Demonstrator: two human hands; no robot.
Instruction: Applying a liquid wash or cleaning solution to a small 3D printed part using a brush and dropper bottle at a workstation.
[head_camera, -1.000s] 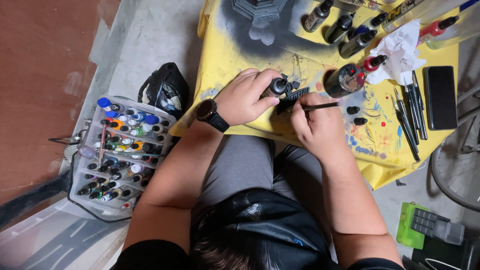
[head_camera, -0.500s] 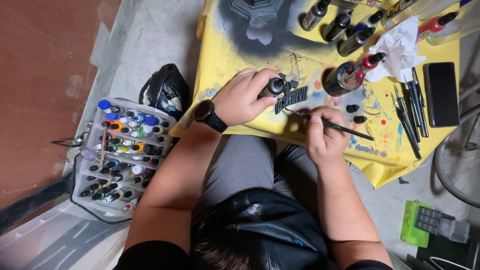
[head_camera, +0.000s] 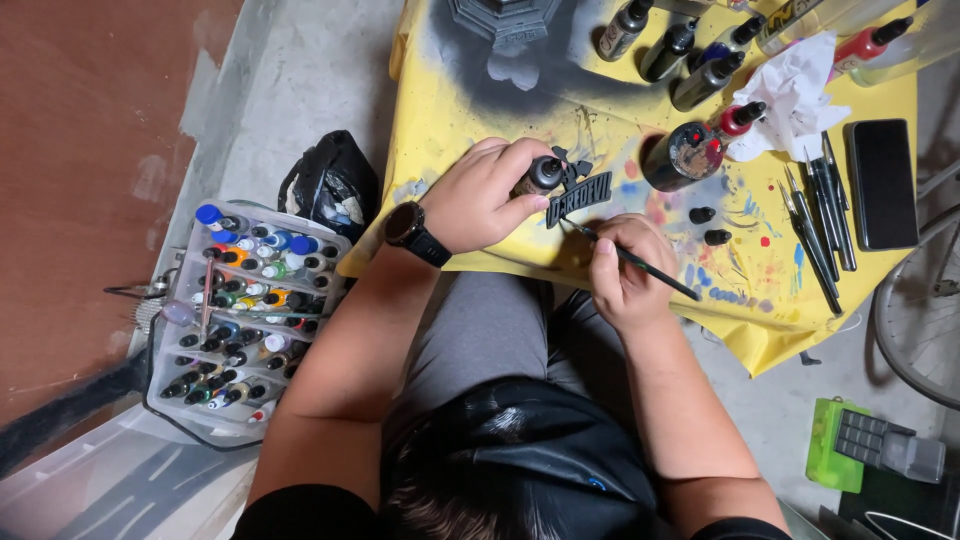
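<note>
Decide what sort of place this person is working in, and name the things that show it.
Probably a hobby painting corner in a garage or workshop: a paint-spattered yellow table cover, a tray of small paint bottles on the concrete floor, and spare brushes.

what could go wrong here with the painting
The left hand holds the small dark piece on a bottle-cap handle while the right hand works the thin brush at its edge; a slip might smear paint. The open paint pot stands close behind and an elbow or wrist might tip it. Loose brushes lie near the phone, so wet bristles may mark it.
</note>
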